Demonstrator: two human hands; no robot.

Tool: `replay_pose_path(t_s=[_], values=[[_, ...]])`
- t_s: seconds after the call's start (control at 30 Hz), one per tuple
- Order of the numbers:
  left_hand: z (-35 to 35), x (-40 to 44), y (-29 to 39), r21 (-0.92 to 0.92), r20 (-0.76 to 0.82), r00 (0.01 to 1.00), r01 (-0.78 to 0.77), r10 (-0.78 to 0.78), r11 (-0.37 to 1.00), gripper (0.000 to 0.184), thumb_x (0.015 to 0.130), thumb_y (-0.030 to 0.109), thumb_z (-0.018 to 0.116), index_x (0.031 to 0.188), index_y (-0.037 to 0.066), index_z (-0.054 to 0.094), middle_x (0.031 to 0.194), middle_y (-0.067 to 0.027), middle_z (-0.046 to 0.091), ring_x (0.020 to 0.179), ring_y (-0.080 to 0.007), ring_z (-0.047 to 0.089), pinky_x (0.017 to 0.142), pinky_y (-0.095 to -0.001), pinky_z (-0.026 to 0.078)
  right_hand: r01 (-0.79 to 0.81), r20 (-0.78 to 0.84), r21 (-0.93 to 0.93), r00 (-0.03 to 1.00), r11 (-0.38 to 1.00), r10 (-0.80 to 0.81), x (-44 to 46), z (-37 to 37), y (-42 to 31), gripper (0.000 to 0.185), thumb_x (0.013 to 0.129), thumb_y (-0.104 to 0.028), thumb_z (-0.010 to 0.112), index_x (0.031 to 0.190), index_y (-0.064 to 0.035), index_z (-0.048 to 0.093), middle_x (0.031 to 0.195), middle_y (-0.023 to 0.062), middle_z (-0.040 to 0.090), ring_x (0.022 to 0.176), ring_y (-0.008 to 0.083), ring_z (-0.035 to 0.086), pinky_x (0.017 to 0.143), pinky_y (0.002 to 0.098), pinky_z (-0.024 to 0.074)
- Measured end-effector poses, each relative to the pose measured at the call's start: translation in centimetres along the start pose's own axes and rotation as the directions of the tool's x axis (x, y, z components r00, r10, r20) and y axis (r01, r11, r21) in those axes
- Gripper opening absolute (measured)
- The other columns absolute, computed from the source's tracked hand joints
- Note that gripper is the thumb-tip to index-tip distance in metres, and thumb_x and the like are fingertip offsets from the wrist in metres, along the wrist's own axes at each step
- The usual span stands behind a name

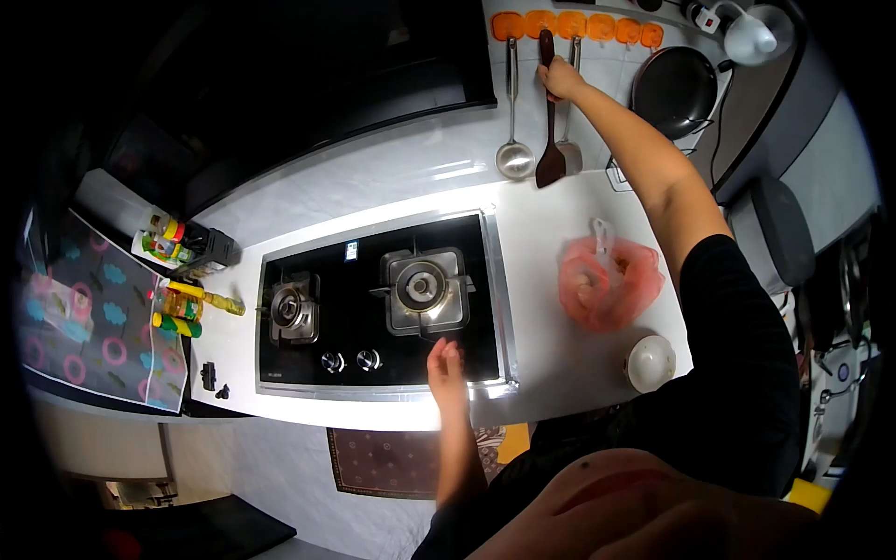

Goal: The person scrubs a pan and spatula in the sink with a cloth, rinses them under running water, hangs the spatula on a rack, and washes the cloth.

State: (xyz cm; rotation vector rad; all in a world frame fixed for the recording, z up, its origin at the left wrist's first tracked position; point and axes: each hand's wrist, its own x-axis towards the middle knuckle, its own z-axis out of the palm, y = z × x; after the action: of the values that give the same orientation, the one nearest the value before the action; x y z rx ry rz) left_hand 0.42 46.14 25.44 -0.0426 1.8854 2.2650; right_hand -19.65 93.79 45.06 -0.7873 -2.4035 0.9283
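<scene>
My right hand (562,80) reaches up to the wall, its fingers closed round the handle of a dark wooden spatula (551,166). The spatula hangs upright, blade down, its top by the orange hooks (541,23). On its left hangs a metal ladle (513,159); on its right, a metal turner (570,154) is partly hidden behind the spatula and my hand. Low over the front edge of the black gas stove (359,308), my left hand (447,362) holds nothing, with loosely bent fingers. It is just below the right burner (422,287).
Right of the stove, a red plastic bag (607,285) and a white bowl (651,364) stand on the counter (537,364). A black frying pan (674,93) hangs at the upper right. Several bottles (177,310) stand at the left. A dark cabinet (308,84) juts out above.
</scene>
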Motion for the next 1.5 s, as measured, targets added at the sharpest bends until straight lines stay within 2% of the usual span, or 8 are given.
replay_pose_path(t_s=[0.5, 0.6, 0.73, 0.87, 1.07, 1.2, 1.33, 1.5], values=[[0.6, -0.5, -0.3, -0.016, 0.051, 0.997, 0.066, -0.065, 0.998, 0.038, 0.086, 0.027, 0.056, 0.115, 0.004, 0.047, 0.101, -0.0034, 0.057, 0.086, -0.0101, 0.053, 0.073, -0.0225, 0.042, -0.082, -0.066, -0.087, 0.995, 0.993, 0.077, 0.2, 0.9, 0.3, 0.048, 0.084, -0.039, 0.055, 0.105, 0.0032, 0.052, 0.086, 0.0147, 0.063, 0.063, 0.0178, 0.063, 0.058, 0.0326, 0.0500], [0.3, -0.8, -0.4, -0.015, 0.060, 0.993, 0.105, -0.104, 0.994, 0.034, 0.088, 0.026, 0.054, 0.114, 0.004, 0.049, 0.101, -0.0033, 0.057, 0.086, -0.0103, 0.053, 0.072, -0.0232, 0.042, 0.072, -0.105, 0.067, 0.992, 0.995, -0.065, -0.8, 0.9, 0.8, 0.040, 0.079, -0.031, 0.060, 0.100, 0.0019, 0.051, 0.062, 0.0138, 0.057, 0.051, 0.0240, 0.057, 0.046, 0.0352, 0.0464], [0.7, -1.2, 0.4, 0.052, 0.079, 0.988, 0.131, -0.135, 0.990, 0.035, 0.087, 0.026, 0.055, 0.114, 0.004, 0.049, 0.103, -0.0033, 0.057, 0.087, -0.0103, 0.053, 0.074, -0.0236, 0.042, 0.098, -0.070, 0.257, 0.994, 0.961, -0.083, -4.4, -0.3, -0.3, 0.045, 0.076, -0.030, 0.063, 0.102, 0.0046, 0.048, 0.072, 0.0195, 0.060, 0.058, 0.0251, 0.060, 0.052, 0.0369, 0.0488], [2.3, -1.2, 0.1, 0.078, 0.164, 0.979, 0.109, -0.121, 0.991, 0.036, 0.088, 0.028, 0.054, 0.114, 0.005, 0.049, 0.107, -0.0047, 0.056, 0.087, -0.0112, 0.054, 0.075, -0.0242, 0.043, 0.281, -0.248, -0.285, 0.902, 0.917, -0.353, -2.9, 0.4, 6.2, 0.054, 0.073, -0.032, 0.062, 0.114, 0.0008, 0.049, 0.090, 0.0232, 0.061, 0.085, 0.0327, 0.060, 0.078, 0.0373, 0.0474], [8.3, -1.7, 0.6, 0.101, 0.399, 0.909, 0.088, -0.122, 0.991, 0.035, 0.089, 0.027, 0.052, 0.115, 0.005, 0.049, 0.110, -0.0067, 0.055, 0.091, -0.0152, 0.055, 0.078, -0.0275, 0.044, 0.377, 0.280, -0.085, 0.897, 0.922, -0.341, -21.4, -12.8, 8.8, 0.045, 0.079, -0.034, 0.060, 0.115, -0.0071, 0.054, 0.108, 0.0180, 0.058, 0.101, 0.0258, 0.055, 0.089, 0.0328, 0.0416], [13.9, -4.1, 1.1, 0.120, 0.578, 0.806, 0.071, -0.127, 0.990, 0.035, 0.089, 0.025, 0.051, 0.117, 0.004, 0.047, 0.114, -0.0093, 0.052, 0.096, -0.0207, 0.054, 0.080, -0.0315, 0.044, -0.029, 0.321, 0.114, 0.947, 0.993, -0.009, -38.0, -23.4, 12.5, 0.047, 0.084, -0.036, 0.056, 0.119, -0.0062, 0.049, 0.104, 0.0110, 0.059, 0.094, 0.0183, 0.056, 0.080, 0.0293, 0.0448], [19.9, -9.6, 1.3, 0.100, 0.773, 0.622, 0.081, -0.129, 0.992, 0.039, 0.089, 0.028, 0.051, 0.120, 0.005, 0.043, 0.121, -0.0091, 0.045, 0.100, -0.0225, 0.053, 0.081, -0.0334, 0.044, -0.556, 0.358, 0.322, 0.821, 0.766, 0.445, -56.3, -29.4, 15.9, 0.043, 0.088, -0.030, 0.052, 0.125, -0.0109, 0.045, 0.115, 0.0034, 0.054, 0.101, 0.0108, 0.052, 0.082, 0.0252, 0.0423], [28.3, -21.4, 0.0, 0.170, 0.934, 0.315, 0.030, -0.170, 0.985, 0.042, 0.089, 0.029, 0.048, 0.123, 0.006, 0.040, 0.125, -0.0111, 0.042, 0.101, -0.0249, 0.052, 0.085, -0.0350, 0.041, -0.706, 0.127, 0.327, 0.692, 0.628, 0.711, -78.2, -28.3, 22.1, 0.051, 0.083, -0.037, 0.058, 0.121, -0.0037, 0.049, 0.110, 0.0099, 0.058, 0.100, 0.0186, 0.054, 0.084, 0.0299, 0.0430]])
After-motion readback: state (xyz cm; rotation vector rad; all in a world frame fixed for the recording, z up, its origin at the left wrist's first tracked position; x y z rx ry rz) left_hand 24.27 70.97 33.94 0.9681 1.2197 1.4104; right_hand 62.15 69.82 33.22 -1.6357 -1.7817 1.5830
